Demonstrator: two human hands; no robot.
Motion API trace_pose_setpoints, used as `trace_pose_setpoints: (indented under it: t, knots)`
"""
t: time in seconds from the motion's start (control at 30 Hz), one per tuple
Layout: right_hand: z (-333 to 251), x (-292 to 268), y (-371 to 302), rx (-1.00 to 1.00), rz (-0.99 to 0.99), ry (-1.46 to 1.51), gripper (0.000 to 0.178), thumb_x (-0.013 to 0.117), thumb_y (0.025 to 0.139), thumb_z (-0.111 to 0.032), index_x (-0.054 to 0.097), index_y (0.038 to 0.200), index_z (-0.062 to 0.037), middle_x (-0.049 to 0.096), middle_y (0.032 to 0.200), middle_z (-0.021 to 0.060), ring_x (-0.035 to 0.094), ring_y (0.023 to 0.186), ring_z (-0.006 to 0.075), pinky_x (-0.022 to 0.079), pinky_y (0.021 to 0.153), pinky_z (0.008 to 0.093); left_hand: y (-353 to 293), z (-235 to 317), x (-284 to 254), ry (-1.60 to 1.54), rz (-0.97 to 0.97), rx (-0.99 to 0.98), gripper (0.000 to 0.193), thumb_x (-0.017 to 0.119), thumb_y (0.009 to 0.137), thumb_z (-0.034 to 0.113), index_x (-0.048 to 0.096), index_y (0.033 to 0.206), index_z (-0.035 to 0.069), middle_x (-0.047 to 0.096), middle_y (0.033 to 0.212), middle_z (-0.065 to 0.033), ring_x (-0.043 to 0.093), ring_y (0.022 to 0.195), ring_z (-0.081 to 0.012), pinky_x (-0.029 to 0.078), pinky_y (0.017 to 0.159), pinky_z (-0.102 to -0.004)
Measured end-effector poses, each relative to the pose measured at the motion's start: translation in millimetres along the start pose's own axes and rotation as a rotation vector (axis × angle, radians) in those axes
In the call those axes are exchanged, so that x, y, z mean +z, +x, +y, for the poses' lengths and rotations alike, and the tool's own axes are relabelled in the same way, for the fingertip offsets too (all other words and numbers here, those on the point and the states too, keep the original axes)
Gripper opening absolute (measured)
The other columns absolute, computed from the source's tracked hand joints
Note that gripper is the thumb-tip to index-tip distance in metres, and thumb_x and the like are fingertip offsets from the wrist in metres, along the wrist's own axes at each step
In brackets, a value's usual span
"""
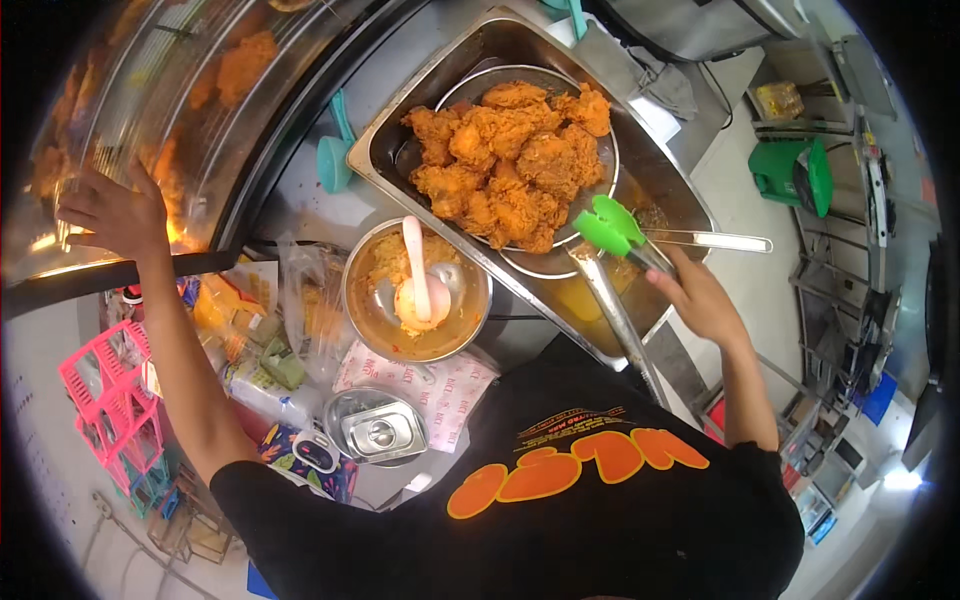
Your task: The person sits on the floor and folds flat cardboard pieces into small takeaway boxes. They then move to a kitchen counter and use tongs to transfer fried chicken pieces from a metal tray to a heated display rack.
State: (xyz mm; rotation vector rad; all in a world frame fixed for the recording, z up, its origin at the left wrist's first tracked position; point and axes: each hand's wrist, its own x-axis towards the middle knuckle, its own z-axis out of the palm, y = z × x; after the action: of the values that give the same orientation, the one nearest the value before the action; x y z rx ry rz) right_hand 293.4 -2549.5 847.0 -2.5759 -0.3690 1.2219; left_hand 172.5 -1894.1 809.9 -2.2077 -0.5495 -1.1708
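My left hand (120, 215) lies with fingers spread against the curved glass of a lit display case (190, 110), where pieces of fried food glow behind the pane. In my right hand (700, 300) is a pair of tongs (612, 228) with green tips and metal arms. Nothing shows between the tips, which hover beside a heap of fried chicken (510, 160). The chicken rests in a round strainer (612, 170) with a long handle, set over a deep rectangular metal pan (690, 195). Yellowish oil shows at the pan's near end.
Left of the pan stands a metal bowl (350, 290) with yellowish food and a pale pink ladle (415, 265). Nearer me are printed paper sheets (450, 395) and a lidded steel container (380, 430). A teal scoop (335, 165) lies by the case. Pink baskets (110, 390) stand far left.
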Motion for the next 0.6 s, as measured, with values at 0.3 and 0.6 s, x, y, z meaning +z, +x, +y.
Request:
trace_pose_setpoints:
  t: [0.3, 0.6]
  knots:
    - [-47.3, 34.5, 11.0, -0.187, 0.164, -0.229, 0.058, 0.056, 0.094, -0.047, 0.05, 0.122, 0.0027, 0.065, 0.088, 0.0268, 0.063, 0.086, 0.0457, 0.049, 0.073, 0.0519, 70.5, 137.6, 32.1, -0.431, -0.094, 0.042, 0.063, 0.038, 0.102, 0.041, 0.021, 0.155, 0.011, 0.013, 0.159, -0.0237, 0.01, 0.148, -0.0374, 0.009, 0.119, -0.0477]
    - [-64.3, 67.3, 28.9, -0.158, 0.289, -0.463, 0.056, 0.053, 0.094, -0.049, 0.06, 0.102, 0.0061, 0.066, 0.082, 0.0263, 0.066, 0.081, 0.0436, 0.053, 0.072, 0.0517, -60.4, 232.1, -202.0, -1.128, 0.014, -0.415, 0.075, 0.053, 0.093, 0.039, 0.026, 0.147, -0.006, 0.023, 0.151, -0.0287, 0.022, 0.14, -0.0451, 0.017, 0.115, -0.0516]
